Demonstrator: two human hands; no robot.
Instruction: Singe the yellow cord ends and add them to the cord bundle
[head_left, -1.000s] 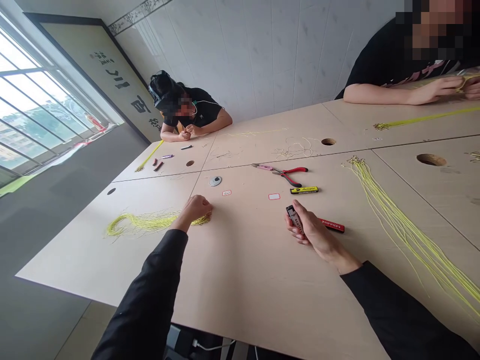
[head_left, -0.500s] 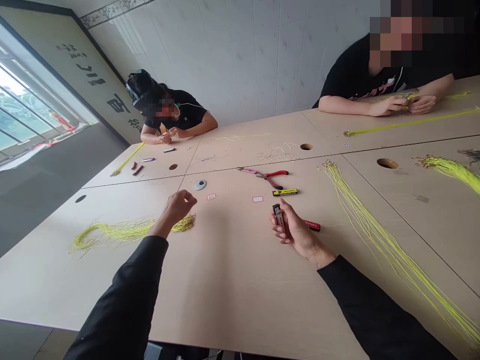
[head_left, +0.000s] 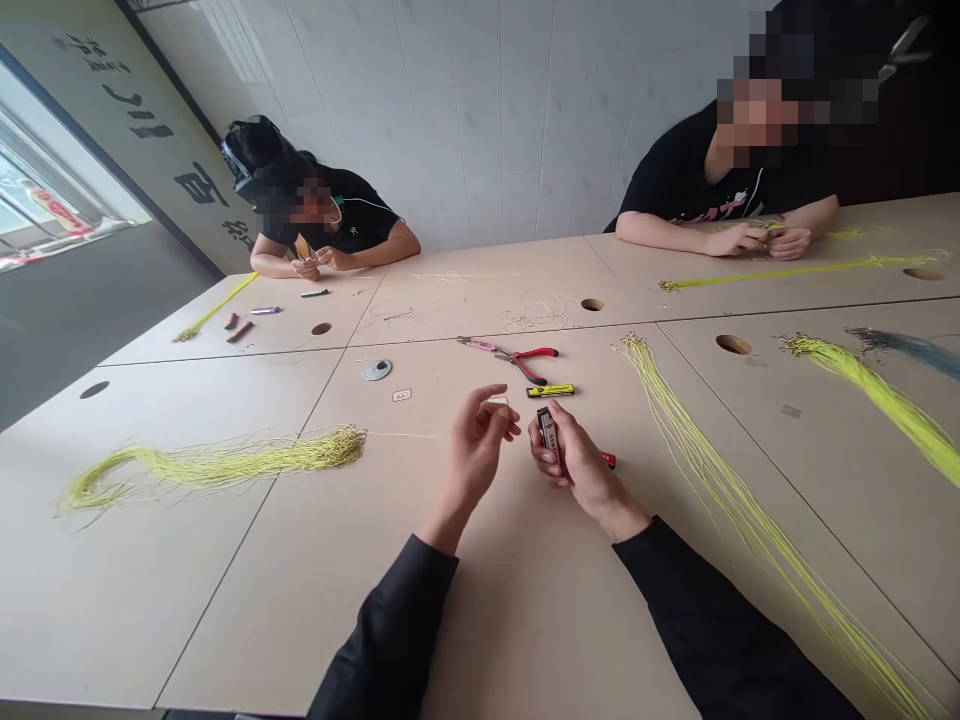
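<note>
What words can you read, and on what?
"BEN…", rest unclear: silver-and-black rectangular lighter in the right hand.
"百", "川": pale dark-framed wall panel.
Too small or blurred: yellow rectangular lighter, red lighter, red-bordered white rectangular label, pink-printed black T-shirt.

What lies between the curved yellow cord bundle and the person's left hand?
In the head view, one thin pale strand stretches from the yellow cord bundle toward the left hand.

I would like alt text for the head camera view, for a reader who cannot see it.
A person's right hand holds a lighter near their left hand, toward which a thin strand runs from a yellow bundle on the table. Pliers lie beyond; two people in black are opposite.
</note>
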